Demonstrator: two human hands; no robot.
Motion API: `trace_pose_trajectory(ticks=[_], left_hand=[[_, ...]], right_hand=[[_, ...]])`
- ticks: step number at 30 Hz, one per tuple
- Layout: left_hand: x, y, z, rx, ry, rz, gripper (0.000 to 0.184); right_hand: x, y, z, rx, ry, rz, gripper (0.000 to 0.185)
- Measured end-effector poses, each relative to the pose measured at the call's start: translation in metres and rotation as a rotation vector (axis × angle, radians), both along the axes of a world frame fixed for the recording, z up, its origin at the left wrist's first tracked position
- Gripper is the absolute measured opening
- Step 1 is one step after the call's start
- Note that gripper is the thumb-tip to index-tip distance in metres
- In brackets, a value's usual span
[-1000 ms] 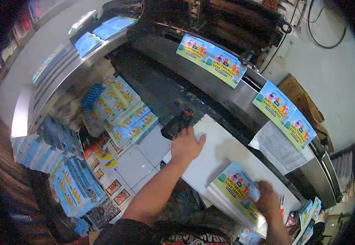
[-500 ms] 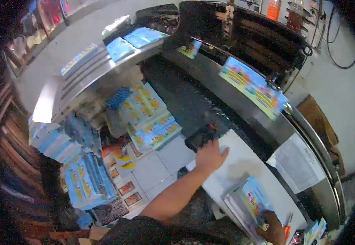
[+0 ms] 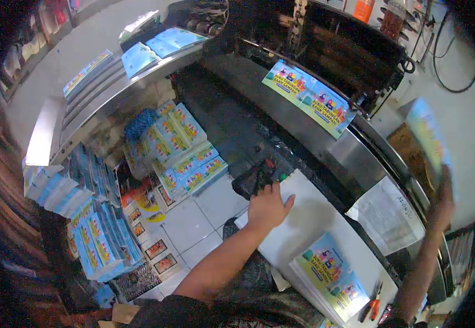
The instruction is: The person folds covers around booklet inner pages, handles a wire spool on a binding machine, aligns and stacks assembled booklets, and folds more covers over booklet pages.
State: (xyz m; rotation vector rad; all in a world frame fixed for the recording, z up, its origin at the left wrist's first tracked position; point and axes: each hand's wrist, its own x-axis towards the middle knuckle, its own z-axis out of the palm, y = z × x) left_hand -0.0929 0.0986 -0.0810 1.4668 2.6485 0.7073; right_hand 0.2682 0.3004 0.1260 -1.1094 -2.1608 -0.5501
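Observation:
My left hand (image 3: 270, 206) lies on the near left edge of a white tabletop (image 3: 308, 210), its fingers stretched out and holding nothing. On the right, my raised right hand (image 3: 443, 199) grips a printed cover sheet (image 3: 431, 134), smeared by motion, beside the machine's right end. A stack of printed cover sheets (image 3: 330, 273) with blue and green artwork lies on the tabletop, between my arms. Another printed cover sheet (image 3: 309, 97) rests on the machine's metal bed (image 3: 281, 117).
Orange-handled pliers (image 3: 375, 307) lie beside the stack. A handwritten paper (image 3: 388, 216) hangs over the machine's front. Bundles of printed sheets (image 3: 103, 240) stand at left, with more piles (image 3: 185, 145) on the floor. Several printed sheets (image 3: 139, 57) lie on the metal shelf (image 3: 100, 117).
My right hand has risen from the stack to the far right, carrying a sheet. My left hand stays on the tabletop edge. The view has shifted slightly.

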Motion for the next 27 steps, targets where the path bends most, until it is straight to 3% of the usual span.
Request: trace_pose_trajectory(ticks=[2,3,5,6,7,8,9,10,11,12,13,16,22,24,27], left_hand=[[-0.002,0.002,0.0,0.023,0.024,0.004,0.064],[-0.003,0.0,0.0,0.025,0.023,0.014,0.064],[-0.003,0.0,0.0,-0.005,-0.026,-0.032,0.063],[-0.004,0.0,-0.001,-0.013,-0.026,-0.007,0.063],[-0.003,0.0,-0.003,0.003,-0.019,-0.002,0.062],[-0.003,-0.002,-0.005,0.018,-0.012,0.002,0.062],[-0.004,-0.003,-0.002,0.007,-0.006,0.03,0.062],[-0.003,-0.005,0.005,-0.017,-0.024,0.023,0.061],[-0.001,-0.006,0.009,-0.041,-0.046,0.009,0.06],[-0.001,-0.006,0.01,-0.042,-0.086,0.006,0.06],[-0.001,-0.007,0.01,-0.051,-0.082,0.016,0.06],[-0.001,-0.006,0.012,-0.058,-0.047,-0.001,0.059],[-0.001,-0.007,0.008,0.016,-0.051,-0.021,0.061],[0.0,-0.008,0.004,-0.017,-0.013,0.002,0.065],[-0.001,-0.005,0.0,-0.047,-0.009,-0.015,0.068]], right_hand=[[-0.016,0.01,-0.047,-0.203,-0.119,-0.082,0.05],[-0.034,-0.015,-0.059,-0.086,-0.364,-0.153,0.046],[-0.028,-0.034,-0.095,-0.192,-0.301,0.007,0.037],[-0.026,-0.057,-0.097,-0.44,-0.373,-0.066,0.033],[-0.027,-0.082,-0.105,-0.405,-0.377,0.037,0.03],[-0.022,-0.113,-0.116,-0.556,-0.301,-0.025,0.024],[-0.005,-0.14,-0.133,-0.571,-0.303,0.039,0.029],[-0.008,-0.17,-0.122,-0.812,-0.251,0.167,0.043],[-0.019,-0.207,-0.112,-1.085,-0.189,-0.004,0.053],[-0.016,-0.233,-0.115,-0.871,-0.457,0.095,0.046],[-0.019,-0.246,-0.107,-1.02,-0.386,0.156,0.081],[-0.017,-0.26,-0.113,-0.957,-0.39,0.194,0.081],[0.006,-0.252,-0.124,-0.942,-0.285,0.201,0.071],[0.014,-0.251,-0.115,-1.031,-0.153,0.263,0.059],[0.031,-0.238,-0.09,-1.149,-0.163,0.246,0.044]])
